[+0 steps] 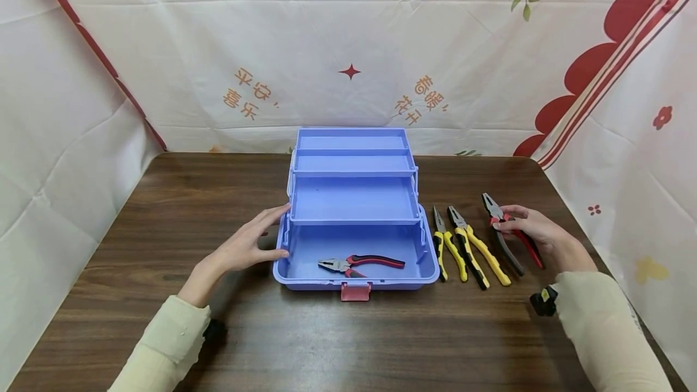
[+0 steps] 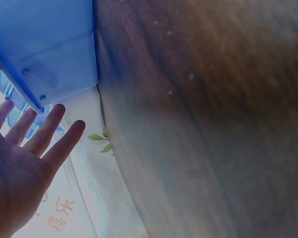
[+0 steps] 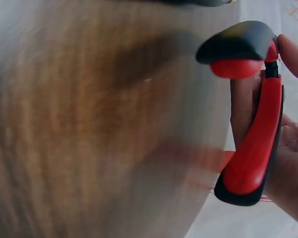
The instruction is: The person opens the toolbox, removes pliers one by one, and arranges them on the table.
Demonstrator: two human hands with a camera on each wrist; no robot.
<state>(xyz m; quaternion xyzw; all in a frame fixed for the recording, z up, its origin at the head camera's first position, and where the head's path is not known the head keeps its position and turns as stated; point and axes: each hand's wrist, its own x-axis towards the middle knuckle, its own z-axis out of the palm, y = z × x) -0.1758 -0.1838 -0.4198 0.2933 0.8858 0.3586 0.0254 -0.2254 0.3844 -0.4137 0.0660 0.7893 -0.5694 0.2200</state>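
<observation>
My right hand (image 1: 539, 233) pinches combination pliers (image 1: 493, 207) with red and black handles, near their pivot, at the right of the table. In the right wrist view the red handle (image 3: 253, 141) hangs apart from its darker mate, and both stand off the wood. My left hand (image 1: 245, 247) rests with straight, spread fingers at the left side of a blue toolbox (image 1: 356, 284). That box stands open, its stepped trays (image 1: 354, 198) raised at the back. Inside its bottom lie other red-and-black pliers (image 1: 376, 260), jaws pointing left.
Between the box and my right hand lie yellow-and-black long-nose pliers (image 1: 440, 241) and yellow-and-black combination pliers (image 1: 472, 247). A pink latch (image 1: 355, 292) juts from the box front. Printed white cloth (image 1: 348, 35) hangs behind the brown wooden table (image 1: 337, 343).
</observation>
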